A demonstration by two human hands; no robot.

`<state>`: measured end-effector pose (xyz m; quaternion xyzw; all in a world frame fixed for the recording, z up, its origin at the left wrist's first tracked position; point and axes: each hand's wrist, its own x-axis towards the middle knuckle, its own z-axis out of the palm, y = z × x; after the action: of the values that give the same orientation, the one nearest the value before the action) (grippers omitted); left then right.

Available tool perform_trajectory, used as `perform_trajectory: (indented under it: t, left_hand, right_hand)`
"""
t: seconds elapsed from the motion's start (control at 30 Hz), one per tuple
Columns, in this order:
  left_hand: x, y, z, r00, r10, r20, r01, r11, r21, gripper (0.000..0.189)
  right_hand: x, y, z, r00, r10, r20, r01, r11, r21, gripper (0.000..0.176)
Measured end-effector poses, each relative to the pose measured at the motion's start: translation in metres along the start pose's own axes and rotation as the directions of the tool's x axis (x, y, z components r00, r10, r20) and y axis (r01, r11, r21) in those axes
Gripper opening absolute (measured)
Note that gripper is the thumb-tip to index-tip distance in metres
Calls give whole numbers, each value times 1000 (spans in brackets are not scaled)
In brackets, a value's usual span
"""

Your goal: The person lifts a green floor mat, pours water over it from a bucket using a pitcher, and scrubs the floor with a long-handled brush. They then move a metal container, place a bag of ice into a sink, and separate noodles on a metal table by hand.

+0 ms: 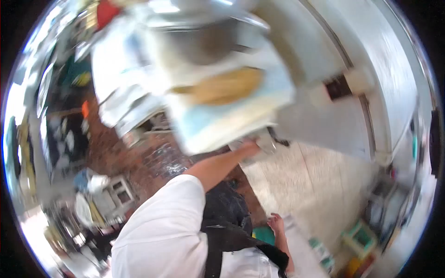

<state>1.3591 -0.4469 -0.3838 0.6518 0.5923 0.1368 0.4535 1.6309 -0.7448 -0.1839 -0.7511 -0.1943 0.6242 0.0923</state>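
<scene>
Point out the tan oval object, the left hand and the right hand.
Tan oval object [228,86]: head view, middle of its blurred surface.
Left hand [251,147]: head view, middle of the hand.
Right hand [277,223]: head view, middle of the hand.

Single head-worn view; faces forward and steeply down; wearer's white sleeve [160,208] near, brown floor [109,150] farther.

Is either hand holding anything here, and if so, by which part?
The left hand is at a pale, shiny object, but blur hides whether it is gripped, or where. The right hand shows nothing held.
</scene>
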Motion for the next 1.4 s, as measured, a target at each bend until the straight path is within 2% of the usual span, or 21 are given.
perform_trajectory:
  t: [0.03, 0.1, 0.13, 0.2, 0.23, 0.27, 0.33, 0.37, 0.4, 0.43, 0.47, 0.5, 0.57, 0.6, 0.63, 0.87, 1.0, 1.13, 1.2, 1.33, 1.4]
  left_hand:
    - [-45, 81, -101, 968, -171, 184, 200, 967, -155, 58]
    - [-26, -21, -31, 923, 374, -90, -371, 927, 57, 45]
    - [-40, -30, -63, 921, 355, -163, -345, 935, 84, 45]
    - [-104, -28, -135, 812, 529, 246, -555, 571, 606, 35]
    - [-159, 3, -181, 985, 164, -50, -138, 930, 341, 30]
    - [-220, 25, -215, 937, -301, -176, 287, 953, -97, 26]
    - [-281, -29, -212, 770, -489, -410, 476, 868, -141, 25]
    - [-317, -90, -176, 667, -342, -662, 393, 916, -78, 26]
    - [-365, -102, -172, 648, -400, -648, 452, 887, -96, 27]
    - [-400, -214, -110, 755, -86, -650, 299, 927, 225, 29]
    - [-461, -150, -128, 597, -575, -560, 598, 784, -168, 38]
    - [-509, -160, -96, 471, -740, -480, 720, 637, -276, 55]
    - [-596, -65, -102, 214, -952, -221, 861, 291, -417, 82]
    - [-630, -50, -83, 51, -996, -79, 861, 84, -501, 90]
    - [-662, -50, -60, 32, -999, 12, 835, 20, -550, 93]
    - [-785, 25, 57, 90, -983, 161, 640, -66, -766, 95]
    - [-811, 52, 73, 202, -914, 351, 643, -147, -752, 83]
    - [-835, 53, 85, 158, -829, 537, 565, -370, -737, 54]
    - [-860, 25, 104, 219, -789, 574, 509, -409, -757, 43]
    - [-908, -75, 150, 388, -771, 505, 621, -186, -761, 36]
    - [-925, -128, 120, 456, -754, 473, 647, -85, -758, 34]
  right_hand:
    - [1, -16, -1, 998, -61, 19, 62, 995, -78, 25]
    - [24, -38, -14, 987, -141, 75, 146, 987, -72, 31]
    - [24, -58, -14, 975, -186, 119, 200, 973, -117, 31]
    - [27, -93, -17, 961, -246, 126, 274, 908, -316, 32]
    - [35, -107, -19, 945, -283, 163, 326, 853, -407, 31]
    - [42, -119, -22, 928, -313, 202, 373, 787, -491, 31]
    - [46, -158, -20, 916, -367, 165, 390, 705, -592, 29]
    - [49, -165, -18, 882, -413, 225, 459, 648, -608, 32]
    - [57, -168, -19, 847, -451, 280, 519, 593, -615, 35]
    - [50, -174, -13, 845, -438, 306, 521, 549, -654, 35]
    - [46, -182, -6, 841, -428, 331, 525, 501, -688, 35]
    - [53, -180, -4, 843, -419, 337, 531, 545, -649, 31]
    - [70, -180, 4, 837, -408, 365, 545, 567, -617, 26]
    - [69, -179, 11, 781, -377, 498, 620, 378, -687, 23]
    - [66, -176, 16, 725, -314, 612, 679, 178, -712, 23]
    - [62, -163, 102, 611, -315, 726, 660, -303, -687, 33]
    - [46, -181, 187, 634, -78, 769, 714, -323, -622, 29]
    - [-41, -201, 299, 556, -64, 829, 746, -402, -531, 53]
    - [-49, -201, 352, 483, -95, 870, 848, -197, -492, 46]
    - [-103, -197, 418, 599, -98, 795, 798, -11, -602, 48]
    - [-91, -199, 422, 565, -218, 796, 781, -172, -601, 31]
